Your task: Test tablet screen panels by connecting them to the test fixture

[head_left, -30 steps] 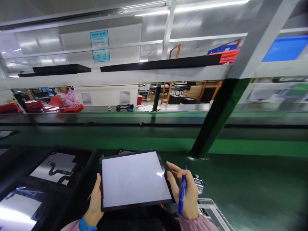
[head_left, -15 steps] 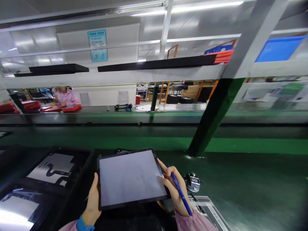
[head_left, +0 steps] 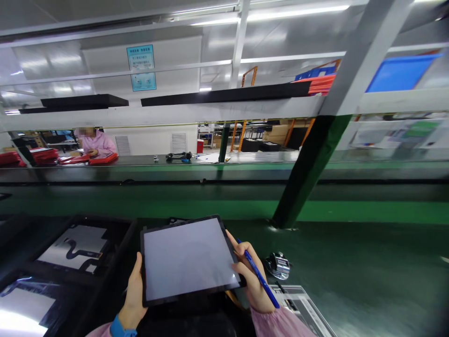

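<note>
Between my hands is a screen panel [head_left: 189, 260] with a black border and a pale grey face, tilted toward me. My left hand [head_left: 134, 285] grips its left edge, thumb along the side, fingers hidden behind. At the right edge, my right hand [head_left: 250, 274] is closed on the panel and also carries a blue pen [head_left: 259, 276] between its fingers. A silver tally counter [head_left: 279, 265] lies on the green bench just right of that hand. Below it, partly behind my sleeve, rests a flat framed panel [head_left: 303, 304].
On the left, a black tray [head_left: 121, 243] holds a panel with a ribbon cable [head_left: 79, 245]; another panel [head_left: 30, 299] lies nearer. A slanted post [head_left: 307, 173] rises from the bench. Across the way, a person in pink [head_left: 94, 142] sits beside red stacks [head_left: 44, 155].
My right hand and the panel's right side have shifted slightly left. A small bright reflection now shows near the panel's lower right corner. Both hands keep their hold.
</note>
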`<state>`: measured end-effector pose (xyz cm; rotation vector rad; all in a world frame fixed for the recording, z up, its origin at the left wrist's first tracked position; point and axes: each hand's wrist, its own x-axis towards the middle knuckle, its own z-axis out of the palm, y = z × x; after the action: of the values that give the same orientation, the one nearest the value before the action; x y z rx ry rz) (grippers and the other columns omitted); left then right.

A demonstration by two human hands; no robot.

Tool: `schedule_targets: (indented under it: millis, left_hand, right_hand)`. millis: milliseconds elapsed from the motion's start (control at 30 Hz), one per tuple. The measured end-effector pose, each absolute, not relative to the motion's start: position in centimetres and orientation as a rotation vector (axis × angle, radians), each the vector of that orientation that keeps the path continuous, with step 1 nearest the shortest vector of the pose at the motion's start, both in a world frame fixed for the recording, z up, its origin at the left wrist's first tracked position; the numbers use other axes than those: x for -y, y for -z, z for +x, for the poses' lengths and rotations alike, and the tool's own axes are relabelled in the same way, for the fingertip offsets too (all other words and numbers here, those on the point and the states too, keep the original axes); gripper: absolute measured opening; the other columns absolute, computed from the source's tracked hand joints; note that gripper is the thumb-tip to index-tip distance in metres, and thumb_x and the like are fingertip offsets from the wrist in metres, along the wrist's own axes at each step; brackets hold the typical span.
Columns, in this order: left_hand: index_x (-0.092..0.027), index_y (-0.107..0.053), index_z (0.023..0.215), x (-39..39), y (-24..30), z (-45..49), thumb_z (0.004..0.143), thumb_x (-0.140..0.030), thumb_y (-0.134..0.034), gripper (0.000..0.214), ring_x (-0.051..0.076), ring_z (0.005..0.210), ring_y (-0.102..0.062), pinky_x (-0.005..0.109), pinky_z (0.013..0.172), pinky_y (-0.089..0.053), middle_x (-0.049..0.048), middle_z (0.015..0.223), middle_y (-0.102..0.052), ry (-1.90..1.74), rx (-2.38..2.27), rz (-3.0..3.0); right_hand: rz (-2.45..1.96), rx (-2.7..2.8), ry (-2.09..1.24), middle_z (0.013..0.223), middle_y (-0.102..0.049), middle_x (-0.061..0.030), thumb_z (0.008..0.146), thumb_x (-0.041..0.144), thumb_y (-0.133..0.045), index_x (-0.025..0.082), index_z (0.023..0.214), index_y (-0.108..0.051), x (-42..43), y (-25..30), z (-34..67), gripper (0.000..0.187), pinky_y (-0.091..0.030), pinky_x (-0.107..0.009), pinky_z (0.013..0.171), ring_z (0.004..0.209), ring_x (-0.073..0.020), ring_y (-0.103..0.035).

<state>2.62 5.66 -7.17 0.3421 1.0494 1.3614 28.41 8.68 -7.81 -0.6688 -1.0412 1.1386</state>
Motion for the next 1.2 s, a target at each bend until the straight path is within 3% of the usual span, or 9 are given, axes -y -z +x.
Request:
schedule_targets:
  millis: [200, 300, 467, 633, 900, 1200]
  left_hand:
    - [-0.016, -0.052, 0.134, -5.6, 6.6, 2.9, 0.093, -0.043, -0.051, 0.049, 0.032, 0.089, -0.072, 0.044, 0.077, -0.060, 0.0124, 0.108, -0.073, -1.388, -1.075, 0.294]
    - [-0.019, -0.053, 0.133, -5.8, 6.9, 2.8, 0.093, -0.044, -0.051, 0.047, 0.032, 0.089, -0.072, 0.045, 0.074, -0.060, 0.0117, 0.109, -0.073, -1.383, -1.047, 0.288]
    - [-0.020, -0.053, 0.133, -6.2, 7.7, 2.2, 0.091, -0.047, -0.053, 0.049, 0.034, 0.090, -0.072, 0.048, 0.072, -0.060, 0.0130, 0.111, -0.072, -1.371, -1.064, 0.322]
    - [-0.019, -0.055, 0.130, -6.0, 7.9, 1.9, 0.092, -0.048, -0.051, 0.048, 0.033, 0.088, -0.072, 0.047, 0.072, -0.060, 0.0139, 0.109, -0.073, -1.357, -1.052, 0.348]
    - [-0.018, -0.055, 0.131, -5.8, 7.5, 1.9, 0.091, -0.048, -0.054, 0.049, 0.033, 0.090, -0.072, 0.045, 0.073, -0.060, 0.0130, 0.106, -0.074, -1.355, -1.093, 0.380]
    - [-0.019, -0.052, 0.134, -5.8, 7.4, 1.7, 0.092, -0.050, -0.049, 0.052, 0.034, 0.092, -0.071, 0.046, 0.075, -0.060, 0.0129, 0.106, -0.074, -1.338, -1.062, 0.374]
  right_hand:
    - [-0.595, 0.957, -1.248, 0.140, -0.055, -0.0039, 0.062, 0.008, -0.057, 0.026, 0.081, -0.046, -8.5, 7.5, 28.3, 0.028, -0.035, -0.046, 0.095, 0.135, -0.0340, -0.039]
    - [-0.578, 0.976, -1.279, 0.143, -0.052, -0.0054, 0.062, 0.010, -0.061, 0.027, 0.085, -0.046, -8.3, 7.5, 28.2, 0.033, -0.040, -0.043, 0.088, 0.135, -0.0347, -0.038]
    - [-0.579, 1.020, -1.248, 0.147, -0.047, -0.0064, 0.064, 0.017, -0.072, 0.029, 0.088, -0.045, -8.5, 7.8, 28.1, 0.038, -0.038, -0.043, 0.094, 0.137, -0.0326, -0.035]
    - [-0.519, 0.985, -1.382, 0.145, -0.049, -0.0023, 0.061, 0.012, -0.061, 0.028, 0.086, -0.045, -9.0, 8.0, 28.6, 0.034, -0.042, -0.041, 0.081, 0.129, -0.0341, -0.045]
    - [-0.470, 0.949, -1.413, 0.146, -0.048, 0.0002, 0.058, 0.007, -0.058, 0.027, 0.083, -0.045, -8.9, 8.1, 28.6, 0.035, -0.040, -0.033, 0.065, 0.112, -0.0318, -0.057]
    - [-0.462, 0.970, -1.409, 0.149, -0.044, 0.0017, 0.057, 0.008, -0.059, 0.028, 0.085, -0.045, -8.7, 8.1, 28.5, 0.037, -0.043, -0.038, 0.076, 0.126, -0.0323, -0.047]
